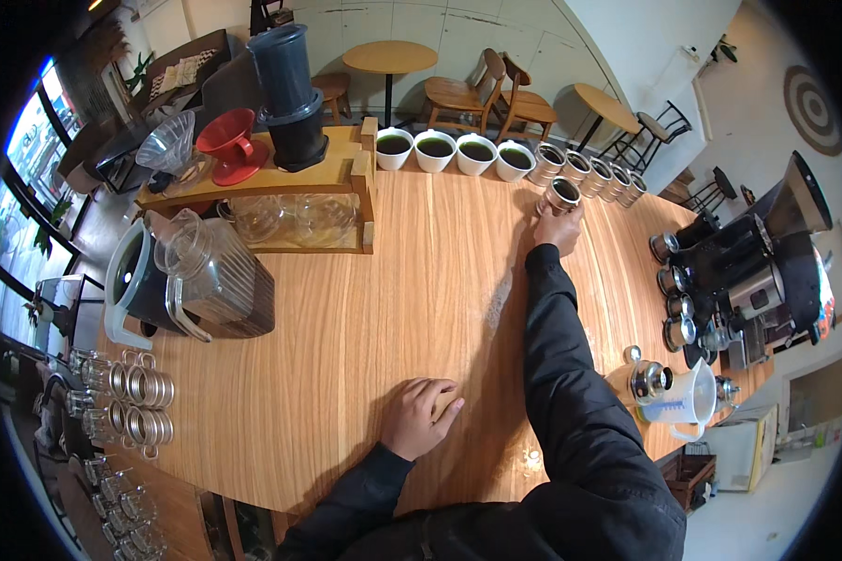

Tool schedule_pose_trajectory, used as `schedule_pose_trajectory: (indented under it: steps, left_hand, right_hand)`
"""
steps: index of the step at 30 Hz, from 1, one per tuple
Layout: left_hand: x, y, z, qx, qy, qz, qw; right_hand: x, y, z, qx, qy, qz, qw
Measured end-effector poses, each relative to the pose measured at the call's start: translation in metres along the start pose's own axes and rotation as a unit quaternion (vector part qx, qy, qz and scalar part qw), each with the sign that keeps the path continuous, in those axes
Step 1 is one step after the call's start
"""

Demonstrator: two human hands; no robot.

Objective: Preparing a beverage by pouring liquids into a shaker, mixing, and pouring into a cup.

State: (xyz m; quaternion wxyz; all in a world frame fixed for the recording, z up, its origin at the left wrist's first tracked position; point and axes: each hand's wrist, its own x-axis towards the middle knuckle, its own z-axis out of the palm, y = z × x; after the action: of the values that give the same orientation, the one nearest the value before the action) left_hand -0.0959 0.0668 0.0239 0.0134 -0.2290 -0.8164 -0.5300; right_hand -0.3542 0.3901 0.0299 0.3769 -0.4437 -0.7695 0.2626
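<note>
My right hand reaches far across the wooden table and grips a ribbed glass cup of dark liquid. That cup is just in front of a row of similar ribbed cups, also filled dark. Left of them, several white cups with dark, greenish-looking liquid stand along the far edge. My left hand rests on the near part of the table, fingers loosely curled and apart, holding nothing.
At left stand a clear pitcher and a jug of dark liquid, beside a wooden rack bearing a red dripper. Ribbed glass mugs line the left edge. A coffee grinder and a plastic measuring jug are at right.
</note>
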Motion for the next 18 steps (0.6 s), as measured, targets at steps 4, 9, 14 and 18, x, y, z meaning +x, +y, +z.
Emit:
schedule_pose_trajectory:
  steps: [4,9,14,18]
  left_hand:
    - [-0.001,0.0,0.001,0.0,-0.012,-0.019,1.0]
    - [0.0,0.007,-0.003,0.003,-0.014,-0.038,0.999]
    - [0.003,0.007,-0.001,0.02,0.016,0.013,1.0]
    - [0.002,0.012,-0.003,0.013,-0.015,-0.057,0.998]
  right_hand:
    - [0.012,0.004,0.004,0.019,0.006,-0.014,1.0]
    - [0.008,-0.004,-0.001,0.017,-0.04,0.012,0.999]
    - [0.017,0.003,0.001,0.044,-0.017,-0.026,0.999]
    - [0.015,-0.001,0.003,0.019,-0.035,-0.022,0.999]
